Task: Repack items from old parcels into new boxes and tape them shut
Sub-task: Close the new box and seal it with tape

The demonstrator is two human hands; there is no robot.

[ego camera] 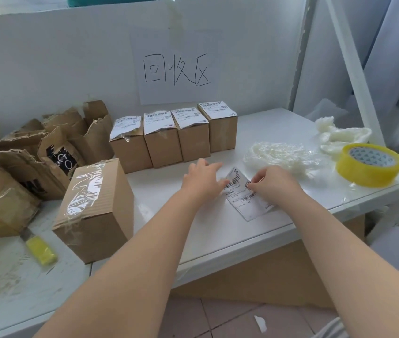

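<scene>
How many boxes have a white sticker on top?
4. The labelled boxes stand side by side in one row against the back wall. The taped box in front has none; the torn cardboard may hide more.

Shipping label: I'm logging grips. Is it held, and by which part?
The right hand pinches the shipping label at its right edge; the left hand rests open on its left edge.
</scene>
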